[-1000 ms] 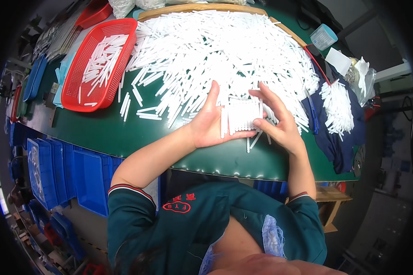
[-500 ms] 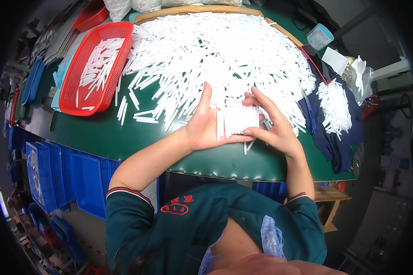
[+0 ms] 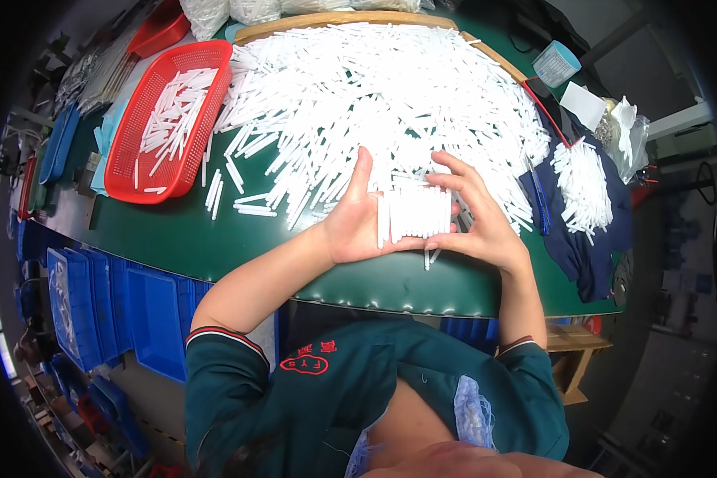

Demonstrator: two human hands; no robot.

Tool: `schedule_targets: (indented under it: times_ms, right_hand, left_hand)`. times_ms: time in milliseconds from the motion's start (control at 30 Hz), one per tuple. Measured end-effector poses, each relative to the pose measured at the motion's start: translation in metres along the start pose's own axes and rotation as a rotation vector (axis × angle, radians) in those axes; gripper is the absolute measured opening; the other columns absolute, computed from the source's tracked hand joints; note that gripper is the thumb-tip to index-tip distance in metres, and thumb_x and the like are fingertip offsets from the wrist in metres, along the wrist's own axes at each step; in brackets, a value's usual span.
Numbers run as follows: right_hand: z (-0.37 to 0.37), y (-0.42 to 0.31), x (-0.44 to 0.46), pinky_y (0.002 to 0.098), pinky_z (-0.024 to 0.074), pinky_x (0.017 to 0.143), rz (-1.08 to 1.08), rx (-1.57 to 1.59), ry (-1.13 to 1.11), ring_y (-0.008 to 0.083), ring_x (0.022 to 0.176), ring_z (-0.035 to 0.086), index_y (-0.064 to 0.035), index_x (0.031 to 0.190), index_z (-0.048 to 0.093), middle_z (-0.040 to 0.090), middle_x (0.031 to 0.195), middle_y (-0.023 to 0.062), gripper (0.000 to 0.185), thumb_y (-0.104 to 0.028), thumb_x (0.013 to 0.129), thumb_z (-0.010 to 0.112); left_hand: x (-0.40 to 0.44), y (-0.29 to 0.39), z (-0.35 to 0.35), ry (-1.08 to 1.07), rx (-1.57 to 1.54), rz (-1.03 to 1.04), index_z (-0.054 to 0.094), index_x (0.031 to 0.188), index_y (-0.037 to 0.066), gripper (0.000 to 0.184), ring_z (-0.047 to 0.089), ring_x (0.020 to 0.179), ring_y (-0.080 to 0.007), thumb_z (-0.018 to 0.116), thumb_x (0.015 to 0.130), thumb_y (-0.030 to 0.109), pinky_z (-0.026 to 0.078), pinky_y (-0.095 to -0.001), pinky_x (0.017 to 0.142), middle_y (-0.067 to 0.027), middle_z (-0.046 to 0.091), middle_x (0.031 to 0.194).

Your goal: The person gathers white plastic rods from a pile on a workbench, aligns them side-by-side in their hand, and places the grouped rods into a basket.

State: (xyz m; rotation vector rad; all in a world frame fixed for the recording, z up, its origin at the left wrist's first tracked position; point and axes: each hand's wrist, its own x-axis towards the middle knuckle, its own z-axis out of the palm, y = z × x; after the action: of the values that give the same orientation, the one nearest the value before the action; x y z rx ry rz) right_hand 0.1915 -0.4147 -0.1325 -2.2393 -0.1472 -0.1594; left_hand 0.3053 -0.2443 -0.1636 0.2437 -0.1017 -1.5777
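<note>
Mid-frame, left hand (image 3: 349, 227): palm up, opened nearly flat, thumb raised clear; it bears the sticks like a tray, probably so they lie flat and even.
Row of white sticks (image 3: 414, 215): across the left palm and fingers at mid-frame, side by side, with a small gap near its left end.
Right hand (image 3: 490, 235): half open and curved around the row's right end, thumb at the lower ends, fingertips by the upper; seemingly there to keep the ends level. How firmly it presses, I cannot tell.
Loose pile (image 3: 374, 95): upper middle, just beyond the hands, likely for easy reach; a wooden strip (image 3: 350, 16) edges it, perhaps as a stop.
Red basket (image 3: 199, 155): upper left, holding more sticks.
Dark blue cloth (image 3: 589, 275): right side, under a separate heap (image 3: 583, 187), perhaps keeping it apart.
</note>
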Motion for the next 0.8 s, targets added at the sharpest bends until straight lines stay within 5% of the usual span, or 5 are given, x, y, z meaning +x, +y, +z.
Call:
schedule_targets:
  times_ms: [300,500,600,700,800]
  right_hand:
    - [0.017,0.003,0.002,0.0365,0.0400,0.094,0.021,0.017,0.110,0.0299,0.118,0.047,-0.0070,0.101,0.060,0.051,0.125,0.0131,0.032,-0.020,0.074,0.070]
    - [0.016,0.000,0.001,0.0342,0.0373,0.096,0.113,0.308,0.105,0.0246,0.117,0.047,-0.0029,0.089,0.061,0.056,0.119,0.0139,0.012,-0.009,0.079,0.063]
    - [0.014,0.003,-0.001,0.0284,0.0449,0.082,0.175,0.497,0.140,0.0176,0.102,0.056,-0.0059,0.095,0.062,0.058,0.115,0.0096,0.014,-0.012,0.083,0.062]
    - [0.007,0.006,0.000,0.0234,0.0478,0.066,0.176,0.839,0.365,0.0131,0.085,0.060,-0.0025,0.096,0.060,0.064,0.099,0.0089,0.013,-0.011,0.086,0.059]
    - [-0.021,0.031,-0.004,0.0247,0.0493,0.063,0.257,0.954,0.746,0.0117,0.070,0.060,-0.0028,0.110,0.052,0.063,0.093,0.0089,0.026,-0.023,0.093,0.052]
  left_hand:
    - [0.003,-0.011,-0.009,0.088,-0.035,-0.102,0.029,0.138,0.004,0.102,0.045,0.121,-0.0308,0.019,0.073,0.082,0.036,-0.0544,0.100,-0.0171,0.041,0.135]
    - [0.003,-0.011,-0.010,0.061,-0.006,-0.127,0.030,0.137,0.003,0.103,0.044,0.121,-0.0341,0.018,0.072,0.083,0.036,-0.0534,0.100,-0.0172,0.044,0.131]
    - [0.005,-0.010,-0.010,0.029,0.006,-0.138,0.031,0.137,0.003,0.105,0.043,0.123,-0.0367,0.017,0.071,0.084,0.034,-0.0517,0.102,-0.0186,0.045,0.131]
    - [0.006,-0.009,-0.009,-0.004,0.007,-0.119,0.030,0.138,0.004,0.109,0.040,0.125,-0.0375,0.017,0.068,0.086,0.030,-0.0496,0.103,-0.0203,0.038,0.137]
    - [0.005,-0.006,-0.007,0.050,-0.023,-0.115,0.029,0.139,0.004,0.111,0.038,0.127,-0.0375,0.017,0.067,0.087,0.030,-0.0488,0.103,-0.0207,0.037,0.138]
